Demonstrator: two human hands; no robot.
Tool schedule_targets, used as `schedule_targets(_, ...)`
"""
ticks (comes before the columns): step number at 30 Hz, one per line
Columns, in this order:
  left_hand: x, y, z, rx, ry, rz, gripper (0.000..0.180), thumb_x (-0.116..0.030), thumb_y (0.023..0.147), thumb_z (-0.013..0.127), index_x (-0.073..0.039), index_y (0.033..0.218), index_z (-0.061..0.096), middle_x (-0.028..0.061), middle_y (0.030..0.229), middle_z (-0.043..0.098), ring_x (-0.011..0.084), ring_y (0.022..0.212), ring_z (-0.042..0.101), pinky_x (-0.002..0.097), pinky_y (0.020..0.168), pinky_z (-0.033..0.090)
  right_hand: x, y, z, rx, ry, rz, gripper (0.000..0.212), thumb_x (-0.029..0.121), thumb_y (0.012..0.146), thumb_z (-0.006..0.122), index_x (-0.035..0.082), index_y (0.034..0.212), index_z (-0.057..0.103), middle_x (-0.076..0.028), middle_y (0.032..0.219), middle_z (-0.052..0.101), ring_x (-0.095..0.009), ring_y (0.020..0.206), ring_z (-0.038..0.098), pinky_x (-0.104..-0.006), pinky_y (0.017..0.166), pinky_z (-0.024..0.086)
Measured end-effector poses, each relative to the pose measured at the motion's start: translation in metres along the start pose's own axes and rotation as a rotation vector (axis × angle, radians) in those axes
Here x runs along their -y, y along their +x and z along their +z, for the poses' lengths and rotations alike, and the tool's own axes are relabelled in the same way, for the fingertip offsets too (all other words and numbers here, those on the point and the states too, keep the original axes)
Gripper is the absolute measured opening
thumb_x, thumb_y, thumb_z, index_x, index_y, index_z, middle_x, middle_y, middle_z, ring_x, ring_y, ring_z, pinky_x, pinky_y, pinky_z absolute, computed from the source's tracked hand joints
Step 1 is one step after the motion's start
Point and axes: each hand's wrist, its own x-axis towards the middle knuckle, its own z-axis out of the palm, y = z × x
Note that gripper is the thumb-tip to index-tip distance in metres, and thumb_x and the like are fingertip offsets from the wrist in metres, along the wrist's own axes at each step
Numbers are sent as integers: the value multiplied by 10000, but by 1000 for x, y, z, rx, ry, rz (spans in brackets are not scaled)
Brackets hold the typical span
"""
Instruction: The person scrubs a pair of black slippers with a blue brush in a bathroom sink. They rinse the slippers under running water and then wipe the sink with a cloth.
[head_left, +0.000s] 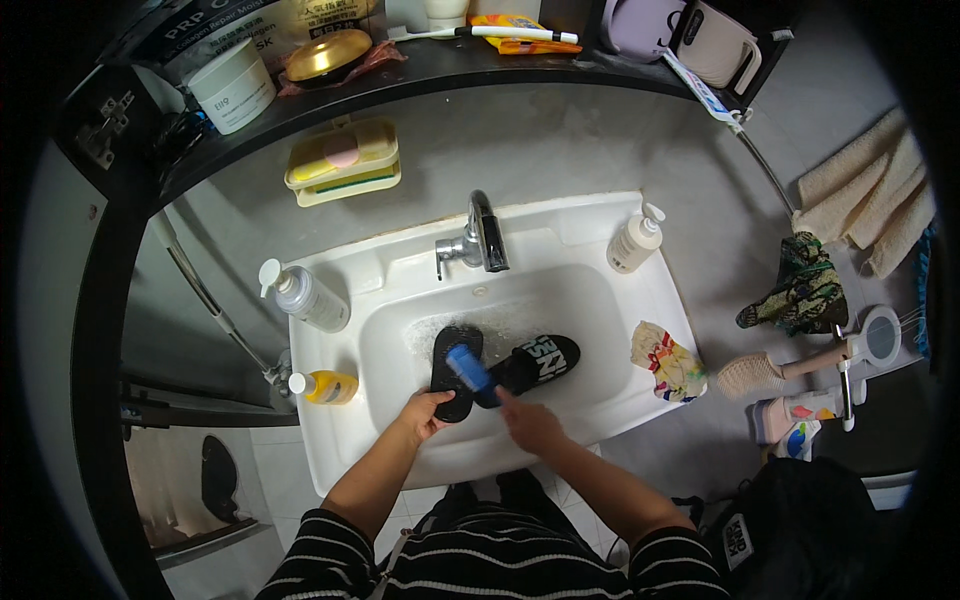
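Note:
My left hand grips a black slipper near its lower end, holding it sole-side or insole-side up; I cannot tell which. In my right hand is a blue scrubbing brush, its head over the middle of that slipper. A second black slipper, with white lettering on its strap, lies in the basin to the right, partly hidden behind the brush and the hand. Both slippers are inside the white sink, with whitish suds around them. Above the basin stands a chrome faucet.
Pump bottles and a yellow bottle stand on the sink's left rim. A cream pump bottle and a crumpled patterned cloth occupy its right side. A soap dish hangs under the dark shelf. A hairbrush hangs at right.

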Motion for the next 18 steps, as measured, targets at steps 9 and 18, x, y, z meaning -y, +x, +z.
schedule_targets(9,-3,17,-35,-405,1032,375,703,-82,691,721,-30,1312,397,173,1151,576,371,1021,586,428,880,460,-15,3,-14,-193,26,185,427,318,929,435,178,1332,437,-215,926,639,-428,818,599,-516,764,460)
schedule_targets(18,29,49,70,37,1930,699,864,-498,773,647,-119,1438,246,243,1465,184,394,1338,243,448,1077,260,-50,-17,-31,-564,299,215,388,247,908,503,92,1263,511,-236,926,638,-404,868,610,-450,767,473)
